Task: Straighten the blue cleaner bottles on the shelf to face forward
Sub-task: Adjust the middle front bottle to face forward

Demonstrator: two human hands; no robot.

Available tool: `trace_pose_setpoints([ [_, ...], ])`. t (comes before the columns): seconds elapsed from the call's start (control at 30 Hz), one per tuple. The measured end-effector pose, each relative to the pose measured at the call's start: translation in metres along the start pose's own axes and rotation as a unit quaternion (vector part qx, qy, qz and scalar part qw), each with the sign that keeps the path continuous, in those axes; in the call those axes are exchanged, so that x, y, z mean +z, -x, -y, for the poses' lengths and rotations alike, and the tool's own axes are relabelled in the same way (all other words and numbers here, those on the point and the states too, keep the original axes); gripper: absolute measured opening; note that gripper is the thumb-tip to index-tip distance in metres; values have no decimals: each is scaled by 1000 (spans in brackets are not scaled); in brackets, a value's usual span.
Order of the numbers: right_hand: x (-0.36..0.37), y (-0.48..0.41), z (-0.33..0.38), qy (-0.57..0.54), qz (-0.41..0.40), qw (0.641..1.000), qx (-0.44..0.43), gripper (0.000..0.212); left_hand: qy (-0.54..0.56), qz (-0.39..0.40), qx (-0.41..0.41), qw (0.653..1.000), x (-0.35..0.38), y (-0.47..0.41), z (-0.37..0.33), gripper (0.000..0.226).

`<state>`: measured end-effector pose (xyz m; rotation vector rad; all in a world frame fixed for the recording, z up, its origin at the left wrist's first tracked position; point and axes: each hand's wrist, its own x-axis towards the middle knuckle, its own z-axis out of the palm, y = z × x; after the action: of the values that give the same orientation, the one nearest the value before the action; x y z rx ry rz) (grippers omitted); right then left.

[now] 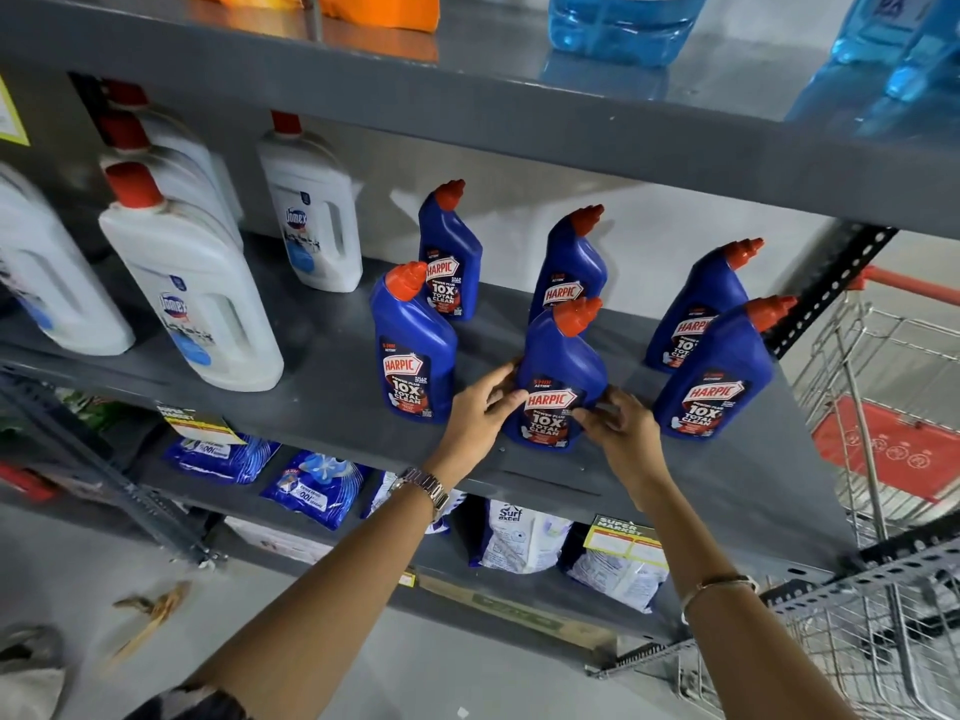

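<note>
Gripping the front middle bottle from both sides, the left hand curls its fingers around the bottle's left edge while the right hand pinches the lower right side, both partly closed on it. This bottle stands near the front lip of the grey shelf, label toward the aisle, with five other blue bottles around it: two on the left, one behind, two on the right.

The bottles are tall with angled necks, so they probably tip easily; a hard twist could rock this one into the bottle just behind it, or slide it off the front edge. A wrist or forearm could also brush the neighbours.

Each blue label reads "HARPIC", "POWER PLUS", "10X TOTAL CLEAN" and "ACTION". The white jugs to the left say "Domex". On the shelf below, a pouch reads "Surf excel", and the yellow price tags read "SUPER MARKET".
</note>
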<state>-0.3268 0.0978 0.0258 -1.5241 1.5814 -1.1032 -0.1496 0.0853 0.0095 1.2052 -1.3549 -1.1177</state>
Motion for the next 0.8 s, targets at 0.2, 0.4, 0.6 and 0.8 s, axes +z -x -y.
trace_pose_setpoints([
  [0.2, -1, 5, -1, 5, -1, 1000, -7, 38, -10, 8, -3, 1000, -3, 4, 1, 47],
  [0.4, 0, 7, -4, -1, 2, 1000, -5, 38, -5, -6, -1, 1000, -1, 11, -1, 47],
  [0.6, 2, 6, -8, -2, -3, 1000, -2, 38, -10, -7, -6, 1000, -1, 10, 1, 47],
  [0.8, 4, 5, -9, -17, -3, 1000, -6, 36, -22, -5, 10, 1000, -3, 5, 7, 46],
])
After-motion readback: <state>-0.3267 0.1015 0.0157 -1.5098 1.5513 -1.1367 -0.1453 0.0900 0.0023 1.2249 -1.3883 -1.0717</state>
